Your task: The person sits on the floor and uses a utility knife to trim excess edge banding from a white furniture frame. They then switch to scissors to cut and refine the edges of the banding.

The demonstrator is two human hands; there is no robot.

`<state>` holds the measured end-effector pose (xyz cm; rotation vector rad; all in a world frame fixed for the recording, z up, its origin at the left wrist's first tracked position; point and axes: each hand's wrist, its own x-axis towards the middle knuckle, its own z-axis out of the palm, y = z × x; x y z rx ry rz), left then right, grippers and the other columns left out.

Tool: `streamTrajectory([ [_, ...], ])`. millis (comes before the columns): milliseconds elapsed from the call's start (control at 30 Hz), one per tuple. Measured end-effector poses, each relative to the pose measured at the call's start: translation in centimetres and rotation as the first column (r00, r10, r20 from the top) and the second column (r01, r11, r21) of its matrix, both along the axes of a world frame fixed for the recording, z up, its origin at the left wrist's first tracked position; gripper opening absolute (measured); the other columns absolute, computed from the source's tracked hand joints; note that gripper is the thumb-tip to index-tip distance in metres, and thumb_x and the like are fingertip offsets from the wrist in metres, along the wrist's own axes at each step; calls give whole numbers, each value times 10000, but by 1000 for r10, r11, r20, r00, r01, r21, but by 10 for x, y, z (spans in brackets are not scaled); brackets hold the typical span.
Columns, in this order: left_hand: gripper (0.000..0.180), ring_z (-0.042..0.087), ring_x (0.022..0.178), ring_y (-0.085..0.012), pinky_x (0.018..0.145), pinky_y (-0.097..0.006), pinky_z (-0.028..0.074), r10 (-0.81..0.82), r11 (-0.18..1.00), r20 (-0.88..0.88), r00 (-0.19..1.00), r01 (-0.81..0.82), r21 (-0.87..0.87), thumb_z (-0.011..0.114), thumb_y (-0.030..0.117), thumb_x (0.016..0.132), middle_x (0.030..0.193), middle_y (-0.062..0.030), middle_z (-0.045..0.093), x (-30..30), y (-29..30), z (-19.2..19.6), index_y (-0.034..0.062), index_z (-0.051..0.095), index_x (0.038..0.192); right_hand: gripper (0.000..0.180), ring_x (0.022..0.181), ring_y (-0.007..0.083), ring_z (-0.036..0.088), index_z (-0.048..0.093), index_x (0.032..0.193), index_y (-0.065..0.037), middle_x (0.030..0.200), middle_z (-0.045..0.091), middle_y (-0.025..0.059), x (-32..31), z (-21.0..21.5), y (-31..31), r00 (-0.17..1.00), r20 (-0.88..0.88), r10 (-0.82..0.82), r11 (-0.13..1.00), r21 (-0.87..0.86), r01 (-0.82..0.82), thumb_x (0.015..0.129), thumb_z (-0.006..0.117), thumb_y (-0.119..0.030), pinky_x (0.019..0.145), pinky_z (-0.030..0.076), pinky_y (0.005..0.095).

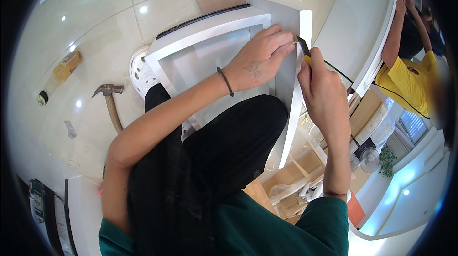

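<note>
A white box-shaped cabinet frame (200, 32) rests against my raised knee in black trousers. My left hand (260, 58) lies over its upper right corner, fingers pressed on the white side panel (291, 94). My right hand (324, 94) is closed around a small tool with a yellow and black handle (305, 52), its tip at the panel's edge right by my left fingertips. A dark band circles my left wrist.
A claw hammer (110, 103) lies on the glossy tiled floor to the left, with a brown bottle (62, 72) farther left. A white sandal (140, 72) sits under the frame. Another person in a yellow shirt (410, 82) works at the right by a white panel (358, 27).
</note>
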<state>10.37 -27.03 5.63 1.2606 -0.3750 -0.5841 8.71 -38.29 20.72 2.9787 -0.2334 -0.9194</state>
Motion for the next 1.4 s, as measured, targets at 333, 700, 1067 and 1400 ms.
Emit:
streamTrajectory([
  [333, 210, 504, 948, -315, 898, -379, 428, 11, 1000, 45, 999, -10, -19, 484, 176, 1049, 998, -145, 499, -2, 1, 0, -31, 518, 1042, 182, 612, 427, 646, 486, 1045, -28, 623, 619, 214, 9, 2, -1, 999, -42, 10, 999, 35, -8, 1008, 528, -202, 581, 521, 510],
  [700, 183, 513, 989, -331, 938, -371, 434, -18, 998, 37, 999, 20, -60, 472, 137, 1052, 1035, -153, 499, -3, 3, -2, -39, 520, 1060, 199, 653, 421, 651, 483, 1025, -24, 662, 630, 216, 16, 5, 0, 997, -81, 10, 999, 47, -6, 1015, 523, -219, 600, 516, 506],
  [1067, 159, 539, 944, -333, 884, -376, 450, -47, 998, 18, 999, 48, -48, 486, 109, 1038, 1022, -168, 519, -10, 8, -4, -36, 550, 1038, 194, 631, 425, 643, 491, 1051, -32, 642, 619, 213, 18, 2, 5, 998, -60, -22, 999, 46, 24, 1015, 518, -220, 582, 502, 499],
  [1400, 152, 645, 924, -197, 834, -310, 545, 204, 978, 53, 978, -201, -55, 636, 64, 956, 1009, -94, 610, -9, 4, 11, 6, 635, 1097, 180, 612, 440, 635, 488, 1106, -32, 673, 627, 227, -15, 11, 2, 946, 149, -286, 946, 197, 255, 1013, 519, -183, 571, 488, 467],
])
